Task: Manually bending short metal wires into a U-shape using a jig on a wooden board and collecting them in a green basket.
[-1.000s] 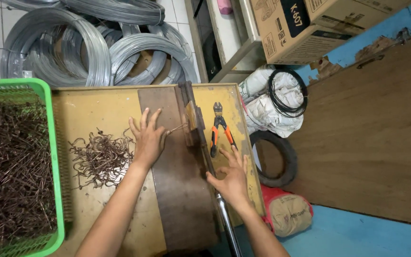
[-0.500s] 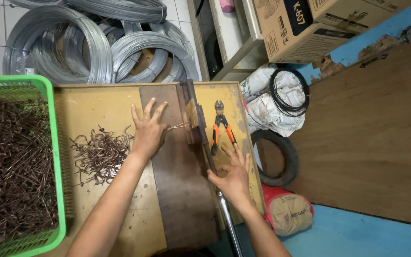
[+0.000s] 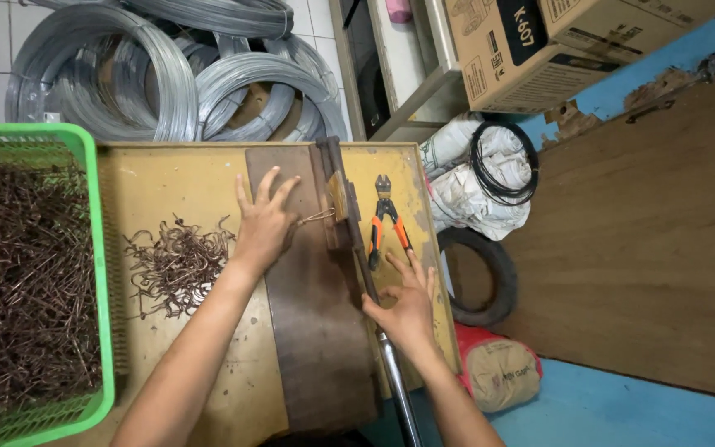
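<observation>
Workshop corner w/ tiled floor, yellow-topped wooden workbench (image 3: 167,178) carrying a dark worn metal plate (image 3: 316,331). Left hand (image 3: 265,225) flat on plate, fingers spread wide, pinning a short bent brown wire piece (image 3: 318,218) whose tip sits against the hinged bending jig (image 3: 339,199) at plate's edge. Right hand (image 3: 407,308) wrapped loosely on long steel lever handle (image 3: 391,364), fingers partly open, not clenched. Loose pile of bent rusty wire hooks (image 3: 177,265) just left of left hand; green plastic basket (image 3: 97,273) full of same further left. Orange-handled cutters (image 3: 386,219) beside jig. Step in hand, judging by pose: wire seated, bend pending; next calls for firm lever grip, wire held steady.
</observation>
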